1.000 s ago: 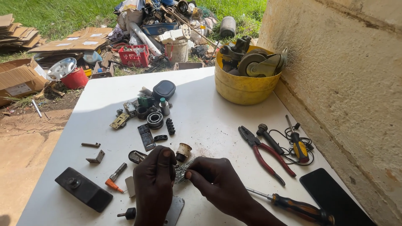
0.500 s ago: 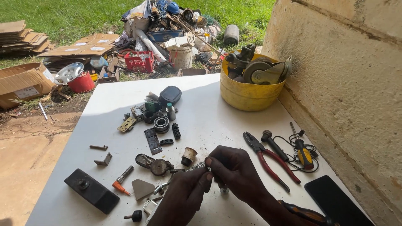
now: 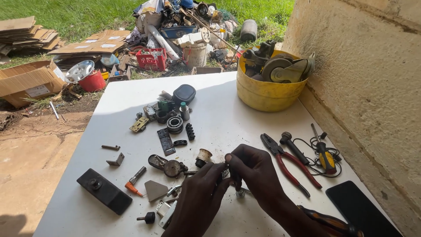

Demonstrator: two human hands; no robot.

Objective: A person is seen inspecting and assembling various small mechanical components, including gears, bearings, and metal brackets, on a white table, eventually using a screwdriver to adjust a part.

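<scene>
Hands [image 3: 228, 180] beside brown cardboard box [image 3: 28, 81]

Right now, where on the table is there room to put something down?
Bare white table lies at the far left corner, and between the yellow bucket and the pliers. It is crowded around the black parts cluster and both hands.

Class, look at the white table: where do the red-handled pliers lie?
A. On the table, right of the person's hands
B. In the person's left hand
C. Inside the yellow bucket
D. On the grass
A: the red-handled pliers lie flat on the white table, right of the right hand and below the yellow bucket.
</scene>
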